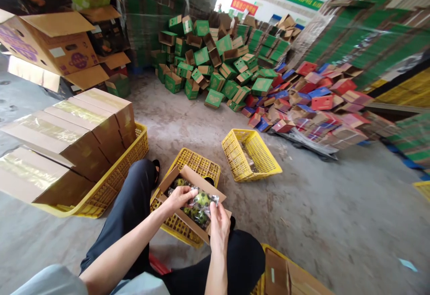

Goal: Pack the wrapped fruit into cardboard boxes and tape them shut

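An open brown carton (188, 176) rests on an upturned yellow crate (199, 162) between my knees. Over it I hold a clear plastic bag of green fruit (201, 201). My left hand (179, 196) pinches the bag's left edge with closed fingers. My right hand (219, 225) grips the bag's right end from below, fingers closed on it. More dark-green fruit lies in the carton under the bag.
A yellow crate (109, 183) with several taped brown cartons (63, 138) stands to my left. Another yellow crate (250, 154) lies tilted on the concrete floor ahead. Heaps of green boxes (215, 62) and red and blue boxes (309, 102) fill the back. A carton (285, 277) sits at my right knee.
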The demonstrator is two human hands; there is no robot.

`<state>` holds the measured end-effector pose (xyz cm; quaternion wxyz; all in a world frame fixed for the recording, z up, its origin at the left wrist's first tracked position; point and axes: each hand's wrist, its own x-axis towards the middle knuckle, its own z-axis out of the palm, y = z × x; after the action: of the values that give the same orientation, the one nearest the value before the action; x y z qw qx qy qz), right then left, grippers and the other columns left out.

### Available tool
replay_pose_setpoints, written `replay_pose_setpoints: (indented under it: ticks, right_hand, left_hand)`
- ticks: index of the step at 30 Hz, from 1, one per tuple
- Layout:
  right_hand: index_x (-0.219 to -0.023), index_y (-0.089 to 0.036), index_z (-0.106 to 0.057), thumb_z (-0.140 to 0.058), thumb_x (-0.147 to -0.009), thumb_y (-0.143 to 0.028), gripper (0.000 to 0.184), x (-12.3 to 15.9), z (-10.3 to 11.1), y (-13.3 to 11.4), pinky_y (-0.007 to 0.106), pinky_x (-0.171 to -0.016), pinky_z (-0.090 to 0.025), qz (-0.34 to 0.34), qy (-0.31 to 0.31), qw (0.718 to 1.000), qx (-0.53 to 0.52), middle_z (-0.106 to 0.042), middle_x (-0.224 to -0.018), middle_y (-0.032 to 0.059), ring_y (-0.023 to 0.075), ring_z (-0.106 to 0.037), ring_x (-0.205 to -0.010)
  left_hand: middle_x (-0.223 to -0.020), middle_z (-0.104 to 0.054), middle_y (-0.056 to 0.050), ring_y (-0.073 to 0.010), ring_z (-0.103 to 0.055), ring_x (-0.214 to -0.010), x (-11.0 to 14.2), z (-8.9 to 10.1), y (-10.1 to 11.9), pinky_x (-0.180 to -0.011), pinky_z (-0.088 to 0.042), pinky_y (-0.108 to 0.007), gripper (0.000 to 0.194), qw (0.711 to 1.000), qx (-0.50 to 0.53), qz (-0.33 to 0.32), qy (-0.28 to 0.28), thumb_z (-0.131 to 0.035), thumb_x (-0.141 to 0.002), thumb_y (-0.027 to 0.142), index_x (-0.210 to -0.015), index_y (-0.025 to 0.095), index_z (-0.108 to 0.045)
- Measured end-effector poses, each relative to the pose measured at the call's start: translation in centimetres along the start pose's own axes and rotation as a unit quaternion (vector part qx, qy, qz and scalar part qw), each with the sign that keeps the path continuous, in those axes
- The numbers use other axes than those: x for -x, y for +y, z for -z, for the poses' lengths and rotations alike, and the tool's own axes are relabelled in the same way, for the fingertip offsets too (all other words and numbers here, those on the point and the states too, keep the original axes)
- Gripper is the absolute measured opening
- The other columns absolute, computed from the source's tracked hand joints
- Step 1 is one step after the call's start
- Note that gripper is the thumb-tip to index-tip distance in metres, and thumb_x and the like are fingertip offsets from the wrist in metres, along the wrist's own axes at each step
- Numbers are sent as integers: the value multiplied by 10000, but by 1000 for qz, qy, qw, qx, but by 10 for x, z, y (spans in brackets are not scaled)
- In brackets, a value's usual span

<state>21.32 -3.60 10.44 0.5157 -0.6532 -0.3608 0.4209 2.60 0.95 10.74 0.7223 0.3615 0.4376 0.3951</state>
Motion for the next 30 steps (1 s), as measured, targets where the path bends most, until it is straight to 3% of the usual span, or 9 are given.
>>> replay_pose_setpoints:
  ticks: [5, 8, 10, 13, 15, 19, 24, 27, 30]
  right_hand:
    - [-1440, -135, -636, -837, -688, -695, 959, 3, -4, -6, 383, -775, -665, -51, 26, 997, -50, -803, -1160, 180, 370, -772, -1069]
    - [-1498, -175, -579, -823, -736, -669, 941, 6, -5, -11, 350, -738, -657, -51, 31, 997, -48, -806, -1166, 164, 351, -776, -1063]
    - [-1457, -170, -623, -824, -727, -676, 910, 5, -4, -12, 348, -725, -655, -50, 34, 997, -39, -797, -1191, 175, 356, -774, -1065]
    - [-1290, -139, -746, -836, -668, -714, 852, 2, -2, -11, 352, -703, -662, -45, 35, 998, -28, -775, -1239, 199, 378, -768, -1068]
    - [-1188, -134, -794, -814, -660, -756, 817, 0, -1, -8, 348, -685, -665, -44, 33, 998, -29, -772, -1247, 194, 375, -775, -1042]
    - [-1234, -160, -781, -670, -778, -820, 810, 0, 1, -4, 384, -729, -674, -32, -11, 999, -13, -813, -1112, 162, 348, -793, -972]
    - [-1238, -203, -770, -767, -805, -655, 627, 7, -2, -7, 407, -897, -653, 91, -6, 994, 60, -688, -1385, 158, 346, -696, -1222]
    - [-1263, -218, -756, -799, -790, -599, 609, 9, -6, -14, 420, -976, -621, 121, -35, 990, 62, -643, -1454, 151, 343, -647, -1299]
    - [-1111, -199, -805, -776, -794, -629, 535, 7, -7, -18, 405, -958, -614, 93, -62, 991, 70, -769, -1236, 150, 330, -725, -1150]
  left_hand:
    - [-735, -633, -14, -140, -590, -652, 0, 0, -2, -652, -545, -273, 697, 1000, -24, 15, 8, -763, -724, 792, -949, 135, -701]
    - [-1208, -692, -110, -229, -674, -1019, 5, 3, -1, -766, -553, -286, 803, 1000, 10, 1, -8, -745, -807, 730, -1415, 225, -601]
    - [-1519, -542, -148, -298, -610, -1272, 8, 7, 1, -903, -556, -356, 861, 998, 21, -21, -63, -773, -823, 670, -1547, 297, -496]
    - [-1689, -349, -148, -379, -436, -1489, 9, 11, 4, -1133, -451, -462, 952, 987, -33, -81, -134, -964, -654, 500, -1503, 297, -585]
    - [-1667, -394, -156, -400, -412, -1508, 7, 11, 5, -1191, -397, -478, 884, 985, -66, -97, -126, -1006, -586, 421, -1395, 249, -693]
    - [-1256, -729, -170, -358, -692, -1188, 3, 6, 8, -1051, -539, -500, 665, 997, 17, 7, -70, -904, -706, 495, -1250, 143, -756]
    - [-903, -768, -91, -259, -756, -875, 3, 2, 9, -892, -633, -430, 439, 996, 59, 61, -16, -841, -744, 457, -1019, 120, -783]
    - [-874, -764, -77, -251, -767, -791, 6, 1, 10, -805, -647, -399, 452, 996, 36, 79, -28, -822, -783, 501, -1043, 135, -770]
    - [-950, -787, -112, -263, -788, -746, 10, 4, 11, -730, -637, -354, 645, 994, 28, 96, -46, -731, -831, 694, -1180, 151, -737]
